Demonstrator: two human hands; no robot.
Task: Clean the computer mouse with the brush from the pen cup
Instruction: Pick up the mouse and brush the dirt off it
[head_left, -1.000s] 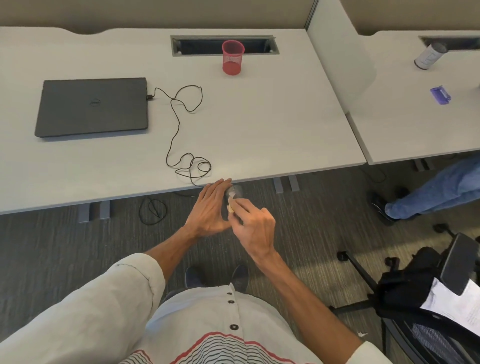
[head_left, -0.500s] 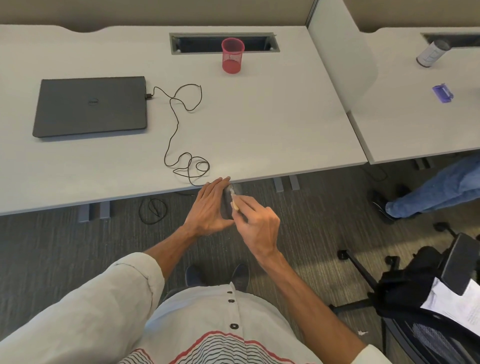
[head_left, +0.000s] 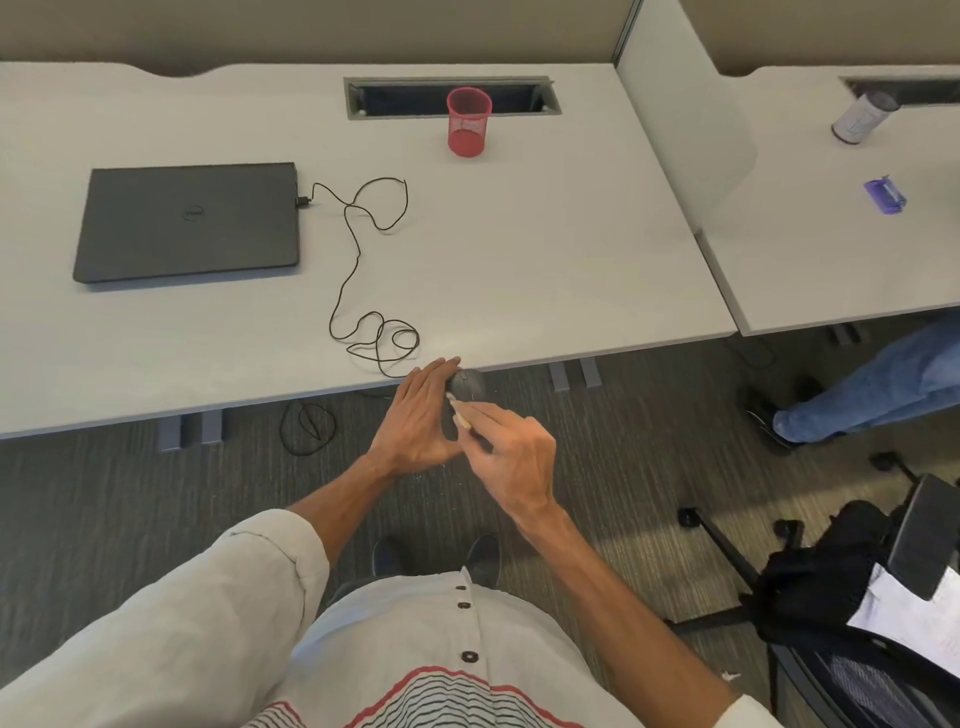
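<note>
A dark grey computer mouse (head_left: 467, 385) is held in the air just in front of the desk's near edge, mostly covered by my left hand (head_left: 418, 415), which grips it from the left. My right hand (head_left: 511, 457) pinches a small light-coloured brush (head_left: 458, 412), whose tip touches the mouse's side. The mouse's black cable (head_left: 363, 270) loops across the desk to a closed black laptop (head_left: 189, 221). A red mesh pen cup (head_left: 468, 122) stands upright at the back of the desk and looks empty.
A grey cable slot (head_left: 452, 97) lies behind the cup. A divider panel (head_left: 675, 119) separates a second desk (head_left: 831, 249) holding a white canister (head_left: 862, 117) and a blue object (head_left: 884, 196). Another person's leg (head_left: 872, 389) and an office chair (head_left: 883, 597) are to the right.
The brush tip has shifted in small strokes along the mouse, moving slightly up and left. My left hand has kept its hold in the same place.
</note>
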